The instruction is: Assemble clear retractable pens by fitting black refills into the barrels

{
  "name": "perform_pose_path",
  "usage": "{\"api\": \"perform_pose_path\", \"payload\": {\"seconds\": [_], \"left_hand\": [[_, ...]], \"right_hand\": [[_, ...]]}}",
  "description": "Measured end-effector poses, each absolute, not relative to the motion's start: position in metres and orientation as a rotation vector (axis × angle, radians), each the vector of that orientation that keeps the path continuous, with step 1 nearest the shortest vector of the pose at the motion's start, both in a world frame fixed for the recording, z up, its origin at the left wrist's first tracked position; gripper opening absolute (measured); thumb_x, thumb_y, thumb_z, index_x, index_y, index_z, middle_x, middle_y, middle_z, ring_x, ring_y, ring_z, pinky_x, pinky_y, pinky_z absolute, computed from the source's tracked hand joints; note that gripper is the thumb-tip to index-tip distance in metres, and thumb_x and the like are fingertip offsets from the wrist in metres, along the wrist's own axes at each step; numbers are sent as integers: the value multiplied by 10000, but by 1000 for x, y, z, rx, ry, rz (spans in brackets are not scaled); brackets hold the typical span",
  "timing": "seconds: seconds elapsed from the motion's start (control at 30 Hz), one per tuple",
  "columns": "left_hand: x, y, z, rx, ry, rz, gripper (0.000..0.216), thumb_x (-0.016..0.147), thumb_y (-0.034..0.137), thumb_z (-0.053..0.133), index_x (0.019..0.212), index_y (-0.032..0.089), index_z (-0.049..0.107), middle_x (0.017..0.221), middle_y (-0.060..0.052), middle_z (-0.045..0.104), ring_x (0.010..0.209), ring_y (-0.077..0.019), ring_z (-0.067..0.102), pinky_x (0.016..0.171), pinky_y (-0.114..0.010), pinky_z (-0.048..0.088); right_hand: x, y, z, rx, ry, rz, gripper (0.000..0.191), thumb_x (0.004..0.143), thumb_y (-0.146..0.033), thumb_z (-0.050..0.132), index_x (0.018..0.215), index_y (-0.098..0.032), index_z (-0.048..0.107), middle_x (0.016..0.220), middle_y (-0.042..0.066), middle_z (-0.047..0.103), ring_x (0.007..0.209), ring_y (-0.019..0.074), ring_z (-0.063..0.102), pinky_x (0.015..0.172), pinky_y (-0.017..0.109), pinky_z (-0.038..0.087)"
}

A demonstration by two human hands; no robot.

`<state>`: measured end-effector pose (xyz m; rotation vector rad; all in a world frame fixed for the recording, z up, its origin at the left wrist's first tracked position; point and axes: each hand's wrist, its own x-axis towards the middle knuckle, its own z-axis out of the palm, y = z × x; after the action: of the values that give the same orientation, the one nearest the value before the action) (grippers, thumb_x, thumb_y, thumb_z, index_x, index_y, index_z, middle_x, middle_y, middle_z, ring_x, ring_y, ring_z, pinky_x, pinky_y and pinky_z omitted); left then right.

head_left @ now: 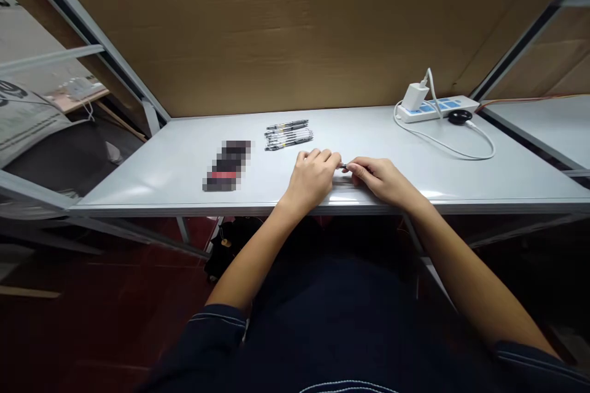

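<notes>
Left hand (313, 181) and right hand (380, 181), both closed, nearly meet at a small black piece (343, 166), pinched by the right hand's fingertips, above the white table (152, 181) near its front edge. A bundle of pens (288, 135) lies just beyond the left hand, with a blurred object (227, 166) farther left.

Legible text: none | 10 o'clock, paper sack (21, 116): dark printing, cut off, unreadable | 11 o'clock, packet (225, 166): pixelated, red band, no words | 12 o'clock, pens (288, 135): barrel markings too small to read
</notes>
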<state>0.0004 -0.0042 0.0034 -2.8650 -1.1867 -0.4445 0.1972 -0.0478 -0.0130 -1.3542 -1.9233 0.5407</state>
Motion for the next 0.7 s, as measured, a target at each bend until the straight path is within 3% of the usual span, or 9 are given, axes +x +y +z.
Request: {"api": "perform_pose_path", "payload": {"seconds": [0.07, 0.13, 0.23, 0.33, 0.43, 0.57, 0.7], "left_hand": [[0, -5, 4, -2854, -1236, -419, 291, 1025, 115, 377, 1147, 208, 625, 1119, -103, 732, 1083, -280, 665, 948, -371, 431], [-1, -5, 4, -2848, -1298, -391, 281, 1040, 165, 384, 1182, 211, 622, 1011, -93, 749, 940, -275, 701, 845, -348, 459], [-4, -3, 3, -2835, -1360, -400, 348, 1093, 370, 354, 1318, 192, 552, 848, -75, 737, 795, -274, 705, 736, -331, 462], [-6, -2, 1, -2864, -1279, -447, 412, 1080, 486, 399, 1393, 237, 496, 935, -63, 742, 830, -256, 706, 712, -310, 461], [-5, -1, -1, -2886, -1191, -460, 251, 1080, 331, 425, 1253, 276, 599, 1079, -65, 722, 975, -240, 688, 781, -306, 469], [-4, 1, -3, -2860, -1182, -494, 227, 1064, 208, 422, 1153, 223, 631, 1110, -81, 703, 1075, -245, 650, 908, -337, 452], [-4, 1, -2, -2819, -1232, -503, 298, 1080, 410, 434, 1238, 241, 622, 1103, -82, 694, 965, -246, 669, 847, -341, 466]], "right_hand": [[196, -49, -12, -1355, -1917, 523, 338, 1027, -425, 467, 870, -243, 705, 806, 37, 753, 752, 234, 674, 754, 364, 514], [196, -50, -11, -1329, -1894, 480, 248, 1001, -378, 523, 967, -246, 730, 936, 49, 783, 838, 245, 697, 791, 374, 521], [198, -49, -11, -1293, -1795, 414, 182, 956, -327, 596, 1031, -247, 741, 1075, 72, 784, 963, 265, 708, 809, 388, 538], [199, -49, -11, -1294, -1763, 426, 188, 956, -334, 614, 1057, -244, 744, 1094, 79, 785, 984, 272, 714, 804, 396, 550], [197, -49, -11, -1306, -1887, 433, 201, 971, -353, 610, 1058, -241, 752, 1084, 81, 788, 973, 280, 714, 848, 425, 543], [196, -47, -13, -1346, -1921, 350, 199, 977, -358, 600, 1018, -243, 757, 1069, 88, 784, 962, 285, 709, 858, 441, 541], [199, -45, -16, -1391, -1799, 371, 177, 957, -327, 617, 1039, -243, 749, 1068, 85, 785, 978, 283, 719, 877, 444, 551]]}}
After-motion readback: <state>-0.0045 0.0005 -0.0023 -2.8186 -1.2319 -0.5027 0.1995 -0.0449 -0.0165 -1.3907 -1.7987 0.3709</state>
